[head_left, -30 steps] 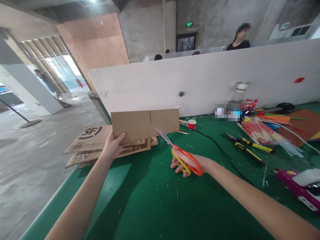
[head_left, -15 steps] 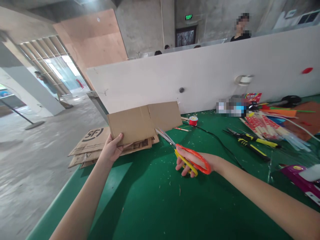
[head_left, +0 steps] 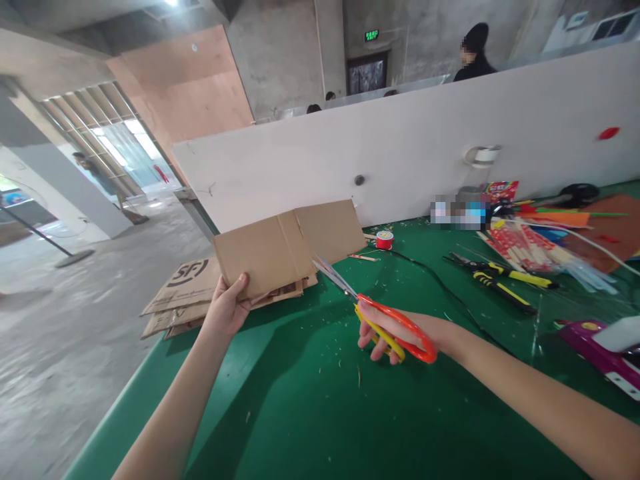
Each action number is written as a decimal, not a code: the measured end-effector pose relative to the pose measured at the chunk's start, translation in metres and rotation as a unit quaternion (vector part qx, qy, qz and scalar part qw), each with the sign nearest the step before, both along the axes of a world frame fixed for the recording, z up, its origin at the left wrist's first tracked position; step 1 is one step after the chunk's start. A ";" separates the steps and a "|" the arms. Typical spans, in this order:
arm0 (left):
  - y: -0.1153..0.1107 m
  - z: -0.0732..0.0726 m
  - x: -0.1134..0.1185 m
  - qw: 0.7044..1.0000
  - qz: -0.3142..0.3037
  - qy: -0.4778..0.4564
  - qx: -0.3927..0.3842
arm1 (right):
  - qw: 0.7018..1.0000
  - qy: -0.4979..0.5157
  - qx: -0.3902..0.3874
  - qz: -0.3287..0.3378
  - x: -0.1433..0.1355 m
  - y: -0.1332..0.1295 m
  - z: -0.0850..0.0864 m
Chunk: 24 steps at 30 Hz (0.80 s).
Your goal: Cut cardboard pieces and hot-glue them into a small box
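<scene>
My left hand (head_left: 231, 305) grips the lower left edge of a creased brown cardboard piece (head_left: 265, 257), thumb on its face. The cardboard is tilted up above a stack of flattened boxes (head_left: 187, 283) with a printed logo. Around the orange and yellow handles of a pair of scissors (head_left: 400, 323) is wrapped my right hand (head_left: 383, 330). The narrowly parted blades point up and left, their tips by the cardboard's lower edge near the crease; whether they touch it I cannot tell.
On the green table (head_left: 300, 413), a red spool (head_left: 385, 240) and black cable lie behind the scissors. Pliers (head_left: 500, 280), wrapped sticks (head_left: 530, 250) and a purple tool (head_left: 595, 343) are at the right. A white partition (head_left: 300, 167) stands behind; a person (head_left: 475, 57) is beyond it.
The scissors and my right hand have shifted slightly right and down. The cardboard's left part tilts a little more, its lower edge lower. Beyond the partition, the person has turned.
</scene>
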State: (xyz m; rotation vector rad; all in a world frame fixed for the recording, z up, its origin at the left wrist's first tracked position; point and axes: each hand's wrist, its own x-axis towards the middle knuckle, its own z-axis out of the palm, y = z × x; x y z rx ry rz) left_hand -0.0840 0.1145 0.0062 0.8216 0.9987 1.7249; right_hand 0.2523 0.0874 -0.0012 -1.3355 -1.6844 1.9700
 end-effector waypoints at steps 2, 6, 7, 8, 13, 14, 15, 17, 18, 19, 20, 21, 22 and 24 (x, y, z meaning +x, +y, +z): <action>-0.004 -0.001 -0.002 1.000 -0.008 0.004 0.008 | 1.000 0.004 -0.009 0.010 0.004 -0.002 0.002; -0.011 -0.006 -0.009 1.000 -0.012 0.015 0.002 | 0.999 0.010 -0.017 0.031 0.008 -0.008 0.010; -0.013 -0.007 -0.009 1.000 -0.008 0.018 0.002 | 0.999 0.008 -0.017 0.029 0.008 -0.009 0.011; -0.016 -0.008 -0.007 1.000 -0.001 0.022 0.006 | 1.000 0.008 -0.018 0.024 0.007 -0.010 0.011; -0.032 -0.008 0.016 0.994 0.041 0.067 0.070 | 0.998 0.024 -0.065 -0.012 -0.001 -0.011 -0.002; -0.036 -0.007 0.020 0.992 0.046 0.081 0.083 | 0.998 0.021 -0.060 -0.012 -0.001 -0.011 -0.004; -0.039 -0.005 0.023 0.990 0.054 0.092 0.092 | 0.999 0.013 -0.047 -0.010 -0.002 -0.010 -0.006; -0.046 -0.001 0.025 0.987 0.073 0.106 0.099 | 1.000 -0.006 -0.007 -0.001 -0.003 -0.011 -0.007; -0.049 0.002 0.024 0.986 0.081 0.110 0.098 | 1.000 -0.015 0.012 0.003 -0.003 -0.012 -0.007; -0.052 0.004 0.022 0.985 0.084 0.115 0.093 | 0.999 -0.022 0.026 0.005 -0.004 -0.013 -0.007; -0.055 0.007 0.020 0.985 0.081 0.127 0.086 | 0.999 -0.025 0.033 0.004 -0.004 -0.014 -0.007; -0.058 0.008 0.017 0.984 0.073 0.144 0.077 | 0.999 -0.023 0.033 0.003 -0.004 -0.015 -0.007; -0.060 0.009 0.014 0.982 0.062 0.165 0.067 | 0.999 -0.017 0.032 0.002 -0.004 -0.016 -0.007; -0.063 0.008 0.008 0.974 0.040 0.217 0.043 | 1.000 -0.002 0.028 -0.001 -0.002 -0.019 -0.009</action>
